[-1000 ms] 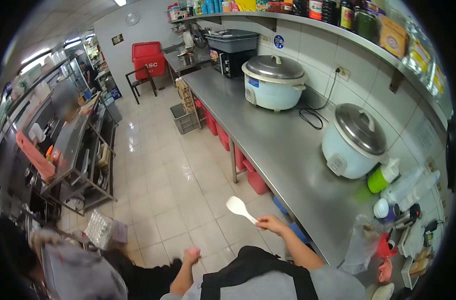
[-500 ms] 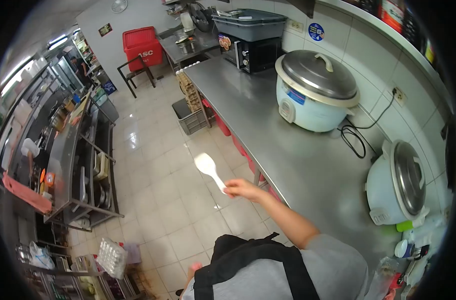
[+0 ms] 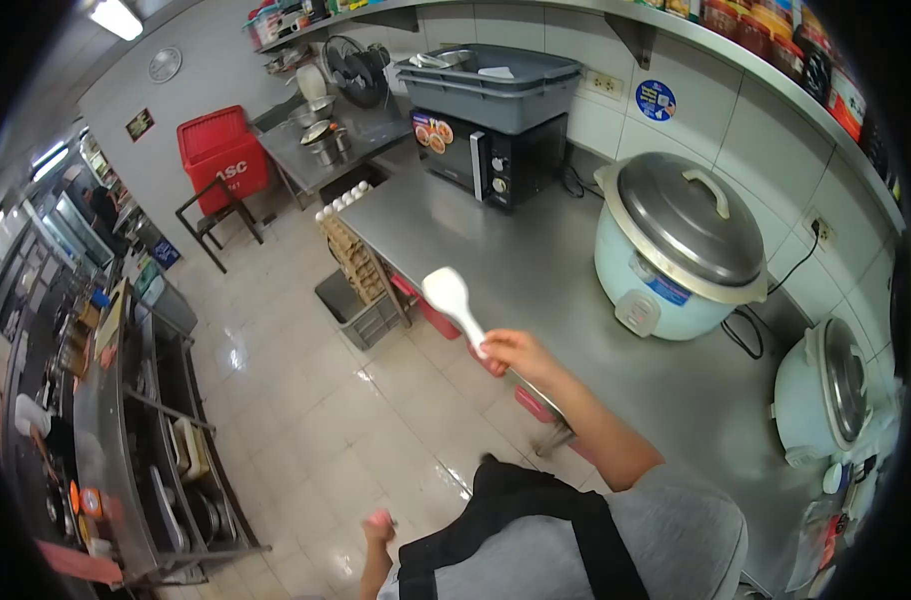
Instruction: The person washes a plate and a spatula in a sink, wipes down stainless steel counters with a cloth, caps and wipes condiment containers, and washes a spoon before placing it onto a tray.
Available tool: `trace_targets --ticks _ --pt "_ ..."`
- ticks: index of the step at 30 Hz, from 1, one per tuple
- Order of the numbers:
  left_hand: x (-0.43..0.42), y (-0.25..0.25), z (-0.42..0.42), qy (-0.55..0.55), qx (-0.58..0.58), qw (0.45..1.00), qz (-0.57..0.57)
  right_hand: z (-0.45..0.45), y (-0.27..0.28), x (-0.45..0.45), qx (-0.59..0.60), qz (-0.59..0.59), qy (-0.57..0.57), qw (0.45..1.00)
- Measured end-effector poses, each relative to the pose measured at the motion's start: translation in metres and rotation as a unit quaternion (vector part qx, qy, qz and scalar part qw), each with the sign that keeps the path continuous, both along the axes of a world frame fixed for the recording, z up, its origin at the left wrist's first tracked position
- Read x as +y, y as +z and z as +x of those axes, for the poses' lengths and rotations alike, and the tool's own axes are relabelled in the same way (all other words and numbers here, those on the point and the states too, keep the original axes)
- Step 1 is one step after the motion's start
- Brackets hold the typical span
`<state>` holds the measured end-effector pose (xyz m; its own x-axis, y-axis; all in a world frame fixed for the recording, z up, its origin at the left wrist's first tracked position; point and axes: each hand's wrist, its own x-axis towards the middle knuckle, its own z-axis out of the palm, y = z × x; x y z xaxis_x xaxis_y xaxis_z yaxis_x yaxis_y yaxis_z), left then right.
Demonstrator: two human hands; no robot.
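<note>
My right hand [image 3: 524, 358] grips a white rice paddle [image 3: 448, 296] by its handle, the broad blade pointing up and away from me. The paddle is held in the air near the front edge of the steel counter [image 3: 616, 410]. Low in the view, my left hand [image 3: 379, 526] hangs by my side over the floor. Its fingers are curled; what is in them, if anything, I cannot make out. A large pale-blue rice cooker [image 3: 666, 255] with its metal lid on stands on the counter, beyond my right hand. A second rice cooker [image 3: 821, 395] stands further right, also lidded.
A black microwave [image 3: 491, 160] carries grey tubs [image 3: 496, 85]. Stacked egg trays [image 3: 351, 255] and a grey crate [image 3: 361, 315] stand at the counter's end. A chair [image 3: 221, 220] is beside a red box [image 3: 221, 165]. Steel shelving [image 3: 166, 430] lines the left. A person [image 3: 104, 208] stands far back.
My view has shifted toward the counter and microwave. My right hand, still holding the rice paddle, now appears nearer the counter edge. More of my left hand has come into sight.
</note>
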<state>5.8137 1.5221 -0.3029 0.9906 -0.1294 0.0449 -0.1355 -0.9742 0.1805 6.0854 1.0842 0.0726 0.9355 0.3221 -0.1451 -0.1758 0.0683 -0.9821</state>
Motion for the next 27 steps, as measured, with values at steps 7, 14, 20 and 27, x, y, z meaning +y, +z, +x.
trace_targets --ticks 7,14,20,27 --pt "-0.009 0.2 0.289 0.306 -0.027 0.856 -0.416 0.224 0.127 -0.006 -0.186 0.041 -0.208 0.959" --pt "0.045 0.112 0.321 0.196 0.047 0.864 -0.462 0.527 0.247 -0.032 -0.201 0.064 -0.246 0.946" --pt "0.065 0.12 0.375 0.147 0.271 0.75 -0.585 0.457 0.215 0.05 -0.324 -0.022 -0.078 0.943" --pt "0.003 0.166 0.508 -0.02 0.518 0.511 -0.686 0.269 -0.06 0.188 0.053 -0.288 0.28 0.914"
